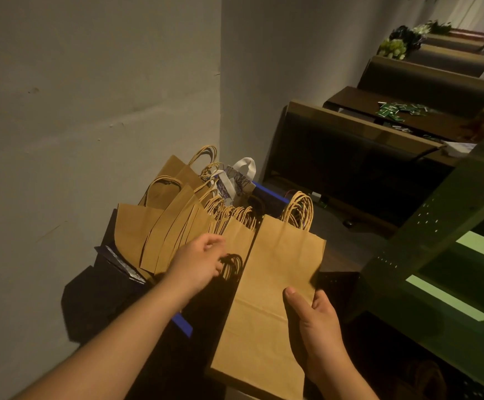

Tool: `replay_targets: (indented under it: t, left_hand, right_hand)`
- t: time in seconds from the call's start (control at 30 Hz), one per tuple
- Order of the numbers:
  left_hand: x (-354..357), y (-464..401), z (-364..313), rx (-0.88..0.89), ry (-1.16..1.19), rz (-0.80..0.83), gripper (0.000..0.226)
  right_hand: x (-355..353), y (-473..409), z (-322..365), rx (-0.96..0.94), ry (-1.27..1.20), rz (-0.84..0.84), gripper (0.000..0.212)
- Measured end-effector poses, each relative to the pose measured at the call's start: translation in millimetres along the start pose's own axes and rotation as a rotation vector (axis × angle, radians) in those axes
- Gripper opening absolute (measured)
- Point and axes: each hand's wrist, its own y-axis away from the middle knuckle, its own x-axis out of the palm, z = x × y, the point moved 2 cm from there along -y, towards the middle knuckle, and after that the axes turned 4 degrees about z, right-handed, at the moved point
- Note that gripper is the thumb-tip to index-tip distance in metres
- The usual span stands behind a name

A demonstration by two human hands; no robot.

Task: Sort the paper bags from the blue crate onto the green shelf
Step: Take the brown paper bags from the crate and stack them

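- Holding one flat brown paper bag [275, 281] in the right hand [318, 321]: thumb lies on the near face, fingers go behind the right edge, so the grip is closed on the bag. It is lifted, near and right of the crate, handles pointing far.
- Left hand [203, 261] reaches into the pile, fingers loosely curled down at the twisted handles [230, 268] of another bag. Cannot tell whether it grips them or only touches; shadow hides the fingertips.
- Blue crate [181, 321] sits against the wall [91, 111] on the left. Only strips of its blue rim show, near and far; most of it is buried under bags.
- Crate is well stocked: a fan of brown bags [174, 226] leaning left, more handles bunched in the middle, and at the far end a white patterned bag [240, 177].
- Green shelf [437, 255] stands to the right, perforated uprights, pale green boards. The boards in view carry no bags that I can make out; the lower tiers are dark and unreadable.
- Judgement: early in the task. At most one bag is out of the crate and not yet placed; the bulk is left to move.
- Sorting rule (by size, by kind) is not evident; brown and white bags would likely go apart.
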Motion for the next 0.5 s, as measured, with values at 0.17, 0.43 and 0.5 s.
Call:
replay_targets:
  t: [0.17, 0.43, 0.5]
  left_hand:
    - [-13, -29, 19, -0.128, -0.136, -0.073, 0.038]
    - [2, -48, 42, -0.33, -0.403, -0.01, 0.073]
    - [4, -51, 45, -0.358, -0.448, 0.006, 0.073]
  right_hand:
    - [-1, -4, 3, 0.032, 0.04, -0.034, 0.02]
    - [-3, -11, 6, 0.064, 0.096, -0.071, 0.032]
    - [-3, -12, 7, 0.074, 0.093, -0.067, 0.033]
